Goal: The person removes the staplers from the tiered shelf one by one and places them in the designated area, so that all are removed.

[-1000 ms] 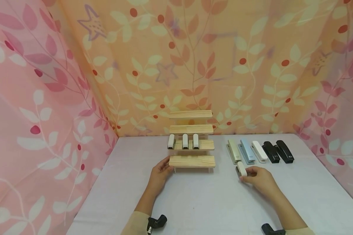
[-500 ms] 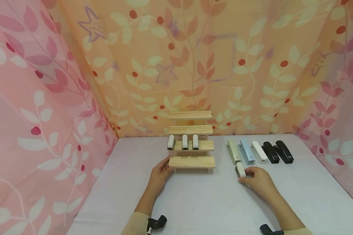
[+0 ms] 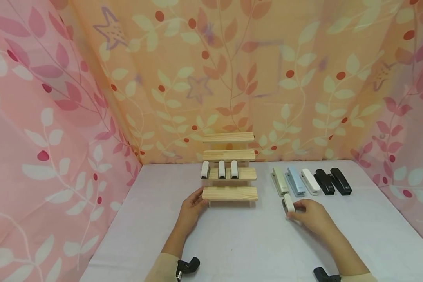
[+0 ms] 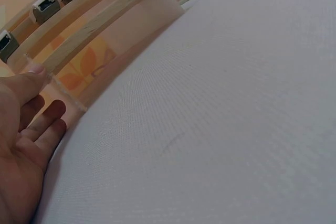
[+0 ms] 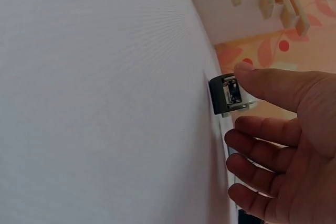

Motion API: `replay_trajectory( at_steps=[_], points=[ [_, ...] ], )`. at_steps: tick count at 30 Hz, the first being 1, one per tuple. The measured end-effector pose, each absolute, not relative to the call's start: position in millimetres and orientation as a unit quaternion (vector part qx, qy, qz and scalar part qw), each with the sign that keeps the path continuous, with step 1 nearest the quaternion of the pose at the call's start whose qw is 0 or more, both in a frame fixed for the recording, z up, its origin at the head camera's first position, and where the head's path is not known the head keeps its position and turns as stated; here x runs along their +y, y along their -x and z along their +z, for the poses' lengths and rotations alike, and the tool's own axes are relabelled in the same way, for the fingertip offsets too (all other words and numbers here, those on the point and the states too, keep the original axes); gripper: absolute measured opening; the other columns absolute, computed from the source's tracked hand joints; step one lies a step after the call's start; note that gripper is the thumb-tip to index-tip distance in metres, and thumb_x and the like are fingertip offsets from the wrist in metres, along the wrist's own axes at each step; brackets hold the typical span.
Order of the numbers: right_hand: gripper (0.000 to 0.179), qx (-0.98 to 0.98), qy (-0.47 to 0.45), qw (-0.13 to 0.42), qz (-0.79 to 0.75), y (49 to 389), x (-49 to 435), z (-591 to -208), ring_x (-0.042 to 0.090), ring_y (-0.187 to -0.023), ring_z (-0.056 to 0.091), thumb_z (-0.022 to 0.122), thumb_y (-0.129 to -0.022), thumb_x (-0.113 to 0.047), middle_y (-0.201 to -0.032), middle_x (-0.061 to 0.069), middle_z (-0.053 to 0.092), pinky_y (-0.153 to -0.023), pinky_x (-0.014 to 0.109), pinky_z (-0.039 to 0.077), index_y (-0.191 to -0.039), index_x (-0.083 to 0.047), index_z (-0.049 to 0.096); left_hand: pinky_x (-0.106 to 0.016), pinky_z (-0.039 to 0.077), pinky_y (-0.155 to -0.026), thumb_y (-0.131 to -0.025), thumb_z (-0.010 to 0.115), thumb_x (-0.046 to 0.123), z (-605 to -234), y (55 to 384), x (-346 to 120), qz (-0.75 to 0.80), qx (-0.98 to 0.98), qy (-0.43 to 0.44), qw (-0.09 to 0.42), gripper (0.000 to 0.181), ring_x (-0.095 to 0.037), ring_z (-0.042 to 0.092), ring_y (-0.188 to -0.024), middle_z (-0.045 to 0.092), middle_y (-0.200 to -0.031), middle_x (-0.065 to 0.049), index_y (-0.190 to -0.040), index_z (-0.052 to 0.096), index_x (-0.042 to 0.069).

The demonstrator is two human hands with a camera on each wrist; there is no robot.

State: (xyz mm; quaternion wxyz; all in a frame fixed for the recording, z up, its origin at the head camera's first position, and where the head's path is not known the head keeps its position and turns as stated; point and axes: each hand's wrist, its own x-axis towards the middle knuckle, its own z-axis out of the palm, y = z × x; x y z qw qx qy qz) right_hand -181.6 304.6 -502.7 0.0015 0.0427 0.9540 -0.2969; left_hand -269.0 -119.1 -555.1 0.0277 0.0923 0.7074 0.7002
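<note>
My left hand (image 3: pixel 190 210) holds the left end of a tiered display rack (image 3: pixel 230 194) with wooden shelves; in the left wrist view the thumb (image 4: pixel 32 80) lies at the end of a shelf. Three small white staplers (image 3: pixel 222 170) stand side by side on the second shelf from the bottom. Over on the right, my right hand (image 3: pixel 313 217) pinches another small white stapler (image 3: pixel 288 204) between thumb and index finger, low at the tabletop. Its dark end (image 5: pixel 226 95) faces the right wrist camera, and the other fingers are loosely bent below it.
Behind the pinched stapler lies a row of larger staplers: pale green (image 3: pixel 280 181), light blue (image 3: pixel 296 182), white (image 3: pixel 310 182) and two black ones (image 3: pixel 324 182). A white cloth covers the table (image 3: pixel 232 239). Floral curtains (image 3: pixel 183 78) enclose the back and sides.
The right hand and its small stapler have shifted very slightly left. The left hand stays at the rack, and the other staplers have not moved.
</note>
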Motion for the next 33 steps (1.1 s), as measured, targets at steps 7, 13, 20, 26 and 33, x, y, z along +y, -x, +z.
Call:
replay_trajectory(
  at_steps=[7,13,20,26,33],
  points=[
    [0.059,0.959,-0.023,-0.021,-0.283,179,300,-475,0.046,-0.112,0.064,0.078,-0.089,-0.042,-0.121,0.026,0.069,-0.088,0.061,0.055,-0.126,0.003,0.067,-0.02,0.052,-0.102,-0.093,0.076,0.023,-557,271,-117,0.709,0.698,-0.1,0.038,0.065,-0.027,0.058,-0.132,0.052,-0.152,-0.012,-0.151,0.05,0.009],
    [0.058,0.951,0.009,-0.051,-0.305,190,266,-447,0.042,-0.118,0.061,0.078,-0.091,-0.044,-0.128,0.02,0.068,-0.092,0.061,0.055,-0.13,-0.003,0.067,-0.02,0.052,-0.102,-0.094,0.075,0.021,-556,270,-121,0.7,0.707,-0.099,0.024,0.063,-0.028,0.059,-0.132,0.052,-0.153,-0.013,-0.151,0.05,0.009],
    [0.051,0.937,0.052,-0.111,-0.326,206,227,-422,0.039,-0.117,0.063,0.081,-0.09,-0.033,-0.126,0.015,0.071,-0.097,0.06,0.053,-0.13,-0.005,0.067,-0.02,0.052,-0.102,-0.095,0.075,0.021,-553,273,-122,0.703,0.704,-0.1,0.02,0.062,-0.026,0.058,-0.133,0.053,-0.152,-0.01,-0.151,0.051,0.012],
    [0.047,0.921,0.063,-0.135,-0.36,218,199,-425,0.036,-0.118,0.063,0.081,-0.09,-0.028,-0.123,0.013,0.072,-0.1,0.06,0.051,-0.128,-0.006,0.068,-0.021,0.052,-0.103,-0.095,0.074,0.02,-555,271,-119,0.708,0.698,-0.098,0.026,0.062,-0.027,0.059,-0.132,0.053,-0.152,-0.012,-0.151,0.051,0.009],
    [0.044,0.904,0.074,-0.17,-0.386,237,175,-436,0.035,-0.121,0.06,0.084,-0.087,-0.025,-0.121,0.011,0.073,-0.106,0.057,0.046,-0.125,-0.006,0.07,-0.021,0.052,-0.103,-0.094,0.075,0.019,-556,269,-119,0.717,0.69,-0.091,0.033,0.063,-0.026,0.059,-0.132,0.053,-0.152,-0.011,-0.151,0.05,0.009]
  ],
)
